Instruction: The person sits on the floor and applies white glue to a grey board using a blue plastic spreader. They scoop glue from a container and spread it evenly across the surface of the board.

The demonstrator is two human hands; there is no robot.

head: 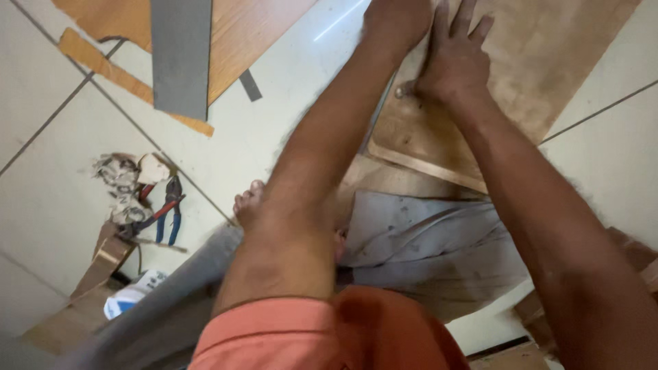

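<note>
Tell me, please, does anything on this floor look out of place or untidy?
Yes. Pliers with red and blue handles lie loose on the tiles beside a crumpled rag, and wood offcuts are scattered around. The right hand lies flat on a plywood board; the left hand is near its edge.

Soft, even daylight fills the view, moderately bright, with weak shadows. A thin white streak of glare crosses the floor tile [322, 62] just left of the left hand [394, 20]. Both forearms look smeared by motion (edges fuzzy), and the bottom corners blur most.
</note>
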